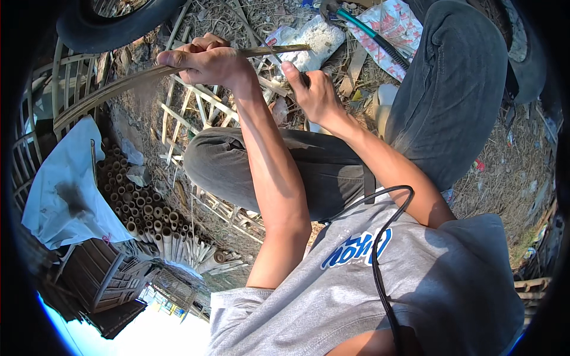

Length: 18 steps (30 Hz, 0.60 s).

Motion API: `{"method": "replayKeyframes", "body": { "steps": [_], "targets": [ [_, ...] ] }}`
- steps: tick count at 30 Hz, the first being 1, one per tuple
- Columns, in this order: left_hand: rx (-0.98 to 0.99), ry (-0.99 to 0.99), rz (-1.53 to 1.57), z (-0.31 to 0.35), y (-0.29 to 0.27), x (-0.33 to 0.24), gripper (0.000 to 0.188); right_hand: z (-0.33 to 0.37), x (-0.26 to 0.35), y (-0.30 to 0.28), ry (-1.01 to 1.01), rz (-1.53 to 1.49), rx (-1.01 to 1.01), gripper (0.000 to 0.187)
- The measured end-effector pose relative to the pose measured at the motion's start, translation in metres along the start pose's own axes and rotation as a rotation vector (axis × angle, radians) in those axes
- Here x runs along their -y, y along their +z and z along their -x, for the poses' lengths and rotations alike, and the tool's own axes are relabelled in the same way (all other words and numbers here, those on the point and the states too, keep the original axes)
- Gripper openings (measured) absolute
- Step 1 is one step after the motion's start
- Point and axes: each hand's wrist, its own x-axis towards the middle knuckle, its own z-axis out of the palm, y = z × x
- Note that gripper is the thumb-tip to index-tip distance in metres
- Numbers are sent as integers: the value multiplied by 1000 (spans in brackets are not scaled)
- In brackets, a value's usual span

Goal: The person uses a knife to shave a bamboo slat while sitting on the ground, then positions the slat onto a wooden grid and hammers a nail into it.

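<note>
Gripping the bamboo strip (136, 77) firmly in the left hand (205, 59), steady the right hand (312, 92), closed around a mostly hidden tool, for controlled strokes.

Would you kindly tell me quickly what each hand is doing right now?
Left hand: closed around a long bamboo strip, holding it.
Right hand: closed on a handle, likely a knife's, against the strip; the tool is mostly hidden.

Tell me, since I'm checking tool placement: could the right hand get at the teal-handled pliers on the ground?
Probably yes. The pliers lie uncovered just beyond the right hand, nothing between them. But that hand is gripping something against the bamboo strip, so it would have to let go first.
</note>
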Motion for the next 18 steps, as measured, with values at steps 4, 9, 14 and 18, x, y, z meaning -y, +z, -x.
{"method": "replayKeyframes", "body": {
  "steps": [4,9,14,18],
  "targets": [
    [-211,-175,-38,3,-5,1,64,-19,-45,-10,544,25,67,84],
    [-149,-119,-68,2,2,-6,65,-17,33,-11,64,-27,-64,80],
    [-30,-52,-30,-1,9,4,66,-2,-21,-10,189,188,23,73],
    [-168,-168,-94,4,7,6,65,-17,-11,-13,305,110,48,76]
  ]
}}
